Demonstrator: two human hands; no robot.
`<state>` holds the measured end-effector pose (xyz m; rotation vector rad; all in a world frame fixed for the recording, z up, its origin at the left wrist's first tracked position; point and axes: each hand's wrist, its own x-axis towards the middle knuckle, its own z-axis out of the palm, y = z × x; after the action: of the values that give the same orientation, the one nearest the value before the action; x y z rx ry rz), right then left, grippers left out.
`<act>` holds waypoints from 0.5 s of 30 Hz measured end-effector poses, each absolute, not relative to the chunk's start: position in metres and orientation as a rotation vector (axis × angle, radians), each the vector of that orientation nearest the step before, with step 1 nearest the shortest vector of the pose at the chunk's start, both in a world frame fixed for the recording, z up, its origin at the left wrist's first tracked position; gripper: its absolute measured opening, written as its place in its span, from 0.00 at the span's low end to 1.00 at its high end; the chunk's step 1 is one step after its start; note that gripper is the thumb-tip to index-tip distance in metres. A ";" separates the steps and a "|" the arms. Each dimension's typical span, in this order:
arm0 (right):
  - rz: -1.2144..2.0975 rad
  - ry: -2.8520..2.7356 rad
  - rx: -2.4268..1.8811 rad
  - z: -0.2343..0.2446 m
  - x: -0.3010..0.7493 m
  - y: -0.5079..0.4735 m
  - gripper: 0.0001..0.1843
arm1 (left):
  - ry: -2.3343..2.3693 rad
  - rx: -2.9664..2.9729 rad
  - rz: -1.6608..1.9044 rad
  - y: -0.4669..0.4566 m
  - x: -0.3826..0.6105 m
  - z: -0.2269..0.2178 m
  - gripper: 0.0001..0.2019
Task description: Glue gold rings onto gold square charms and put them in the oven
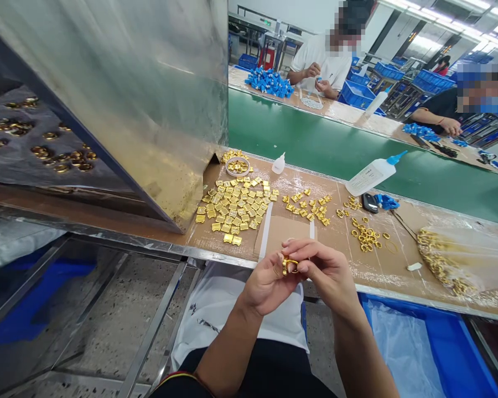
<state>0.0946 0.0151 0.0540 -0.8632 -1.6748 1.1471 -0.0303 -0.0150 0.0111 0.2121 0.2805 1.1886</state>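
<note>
Just in front of the table edge, my left hand pinches a small shiny gold metal piece. The thumb and fingers of my right hand close on the same piece from the other side; a curved, ring-like part shows there. My fingertips hide much of it. Beyond my hands lies a cardboard pad with white strips. Flat gold plates are spread to its left. Smaller gold pieces lie behind it, and gold rings are scattered to the right.
A large metal hood stands at left. A squeeze bottle, a small white bottle and a round dish stand on the table. A bag of gold parts lies right. Across the green belt, two people handle parts.
</note>
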 end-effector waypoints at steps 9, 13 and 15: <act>1.150 -1.658 -0.844 0.051 0.095 0.018 0.15 | 0.253 0.201 1.162 -0.014 -0.028 0.009 0.19; 1.116 -1.663 -0.846 0.051 0.097 0.017 0.12 | 0.239 0.170 1.153 -0.014 -0.028 0.009 0.19; 1.098 -1.673 -0.835 0.051 0.098 0.017 0.11 | 0.235 0.137 1.130 -0.014 -0.028 0.008 0.19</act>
<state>0.0976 0.0165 0.0512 -0.8354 -1.6728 1.0984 -0.0280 -0.0137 0.0084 0.1366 0.2351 1.1299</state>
